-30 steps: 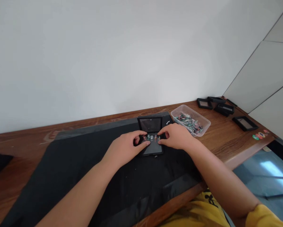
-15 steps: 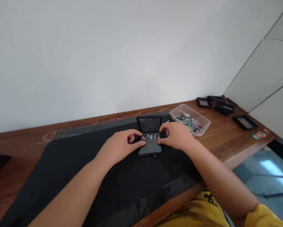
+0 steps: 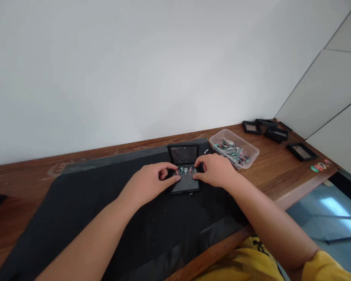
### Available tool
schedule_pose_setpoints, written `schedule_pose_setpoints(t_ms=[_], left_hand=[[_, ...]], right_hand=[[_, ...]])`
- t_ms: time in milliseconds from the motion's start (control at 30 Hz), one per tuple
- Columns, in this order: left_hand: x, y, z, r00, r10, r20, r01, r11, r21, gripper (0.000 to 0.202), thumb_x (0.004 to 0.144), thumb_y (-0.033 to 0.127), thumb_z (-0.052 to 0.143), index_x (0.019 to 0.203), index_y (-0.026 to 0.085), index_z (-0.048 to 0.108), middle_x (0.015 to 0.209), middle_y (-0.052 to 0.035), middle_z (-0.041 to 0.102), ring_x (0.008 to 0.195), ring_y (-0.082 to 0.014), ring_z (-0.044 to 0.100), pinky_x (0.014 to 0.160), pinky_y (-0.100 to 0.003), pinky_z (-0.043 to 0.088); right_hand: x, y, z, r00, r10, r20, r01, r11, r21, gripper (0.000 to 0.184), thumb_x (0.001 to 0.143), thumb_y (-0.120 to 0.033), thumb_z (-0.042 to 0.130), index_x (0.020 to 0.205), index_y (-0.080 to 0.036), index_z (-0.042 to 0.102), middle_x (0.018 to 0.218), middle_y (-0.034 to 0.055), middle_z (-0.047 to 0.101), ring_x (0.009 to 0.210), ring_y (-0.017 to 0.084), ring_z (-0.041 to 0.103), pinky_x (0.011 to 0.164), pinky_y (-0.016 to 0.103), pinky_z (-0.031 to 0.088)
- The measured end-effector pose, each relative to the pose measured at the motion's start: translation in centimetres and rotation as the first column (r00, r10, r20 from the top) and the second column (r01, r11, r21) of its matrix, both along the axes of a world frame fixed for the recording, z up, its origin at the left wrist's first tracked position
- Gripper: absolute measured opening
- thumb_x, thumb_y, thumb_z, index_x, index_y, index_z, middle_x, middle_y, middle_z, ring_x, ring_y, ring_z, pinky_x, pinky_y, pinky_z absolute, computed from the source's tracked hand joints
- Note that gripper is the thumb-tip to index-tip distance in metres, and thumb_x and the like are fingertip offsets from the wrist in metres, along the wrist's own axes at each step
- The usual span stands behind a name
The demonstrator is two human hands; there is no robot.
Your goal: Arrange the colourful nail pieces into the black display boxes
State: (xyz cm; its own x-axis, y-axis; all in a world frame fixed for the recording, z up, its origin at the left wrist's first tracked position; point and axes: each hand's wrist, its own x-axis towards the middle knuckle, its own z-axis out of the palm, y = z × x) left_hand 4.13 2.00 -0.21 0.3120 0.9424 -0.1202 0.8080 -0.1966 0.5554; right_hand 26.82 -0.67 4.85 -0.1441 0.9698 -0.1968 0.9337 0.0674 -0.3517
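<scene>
A small black case (image 3: 184, 185) with a grey lining lies open on the black mat, its dark-windowed lid (image 3: 184, 154) tilted up at the back. Across the case runs a row of glossy green, clear and pinkish pieces that look like press-on nails (image 3: 186, 171). My left hand (image 3: 152, 178) has its thumb and index finger closed at the row's left end. At the right end, the thumb and index finger of my right hand (image 3: 214, 168) pinch in the same way. Fingertips partly hide the outer pieces.
A clear plastic tub (image 3: 234, 149) full of similar small pieces stands right of the mat. Several black cases (image 3: 302, 151) lie farther right on the wooden table (image 3: 269, 171), near a few coloured round pieces (image 3: 318, 167). The black mat (image 3: 105, 203) spreads under my arms.
My right hand's index finger has come down from beside the lid's edge to the right end of the row. My left hand stays at the left end.
</scene>
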Motion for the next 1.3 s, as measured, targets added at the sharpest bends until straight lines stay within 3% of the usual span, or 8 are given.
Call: schedule_pose_setpoints(t_ms=[300,733,1033,1300], left_hand=[[0.20,-0.17,0.79,0.998,-0.018,-0.059,0.022,0.998,0.054,0.049,0.083,0.068,0.058,0.101,0.029,0.081,0.065,0.0023,0.053,0.058,-0.0163,0.045,0.057,-0.031,0.028],[0.17,-0.20,0.86,0.997,-0.024,-0.076,0.031,0.995,0.091,0.047,0.085,0.067,0.057,0.101,0.030,0.081,0.063,0.0021,0.052,0.057,-0.0172,0.046,0.057,-0.031,0.028],[0.21,-0.18,0.75,0.998,-0.022,-0.050,0.029,0.989,0.147,0.037,0.086,0.058,0.061,0.100,0.030,0.081,0.059,0.0020,0.053,0.055,-0.0172,0.047,0.055,-0.030,0.028],[0.20,-0.29,0.85,0.999,0.007,-0.051,-0.002,0.995,0.100,0.046,0.091,0.059,0.053,0.114,0.027,0.077,0.063,0.0028,0.056,0.057,-0.0178,0.051,0.057,-0.030,0.032]], right_hand=[[0.19,0.14,-0.15,0.998,0.056,-0.019,-0.056,0.998,0.000,0.024,0.088,-0.038,0.081,0.108,-0.026,0.079,0.084,-0.0003,0.075,0.080,0.017,0.066,0.073,0.028,0.041],[0.56,0.13,-0.47,0.983,0.182,0.029,-0.183,0.982,0.038,0.020,0.098,-0.035,0.071,0.114,-0.022,0.074,0.093,0.0024,0.078,0.091,0.020,0.069,0.074,0.029,0.039],[0.67,0.20,-0.48,0.975,0.220,-0.032,-0.213,0.967,0.140,0.022,0.098,-0.034,0.074,0.114,-0.020,0.070,0.089,0.0011,0.075,0.084,0.017,0.065,0.070,0.028,0.033],[0.62,-0.02,-0.09,0.957,0.289,-0.005,-0.285,0.945,0.160,0.020,0.099,-0.031,0.072,0.116,-0.020,0.071,0.091,0.0018,0.076,0.086,0.018,0.066,0.071,0.028,0.033]])
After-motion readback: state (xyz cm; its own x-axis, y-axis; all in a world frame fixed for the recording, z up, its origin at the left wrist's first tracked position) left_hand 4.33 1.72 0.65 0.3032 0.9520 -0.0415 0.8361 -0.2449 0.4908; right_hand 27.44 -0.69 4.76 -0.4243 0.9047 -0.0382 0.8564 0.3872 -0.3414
